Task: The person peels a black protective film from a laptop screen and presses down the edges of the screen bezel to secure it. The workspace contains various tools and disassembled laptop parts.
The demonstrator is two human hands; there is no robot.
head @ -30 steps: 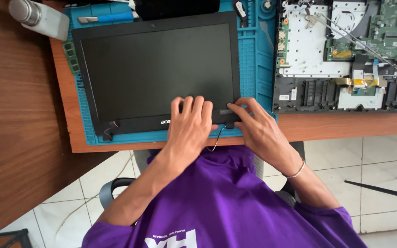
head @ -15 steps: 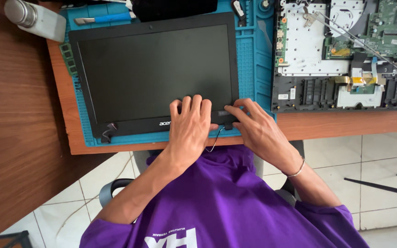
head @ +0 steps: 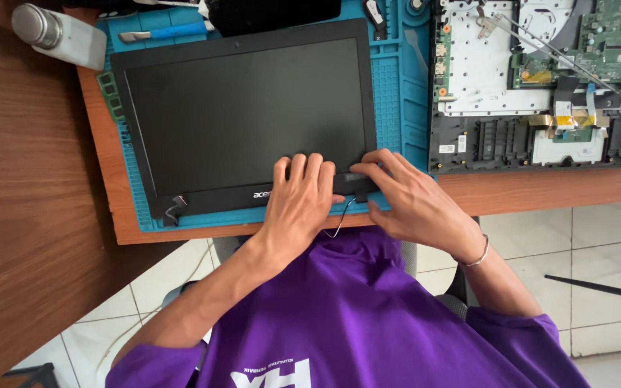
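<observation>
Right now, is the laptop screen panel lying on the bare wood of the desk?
No, the laptop screen panel lies on a blue repair mat.

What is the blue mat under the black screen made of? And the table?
The blue mat looks like soft rubber or silicone: matte, with moulded ridges and little compartments. The table looks like wood or a wood-look coating: brown grain lines, slight sheen. The black screen under the left hand seems a plastic frame around a dull panel.
</observation>
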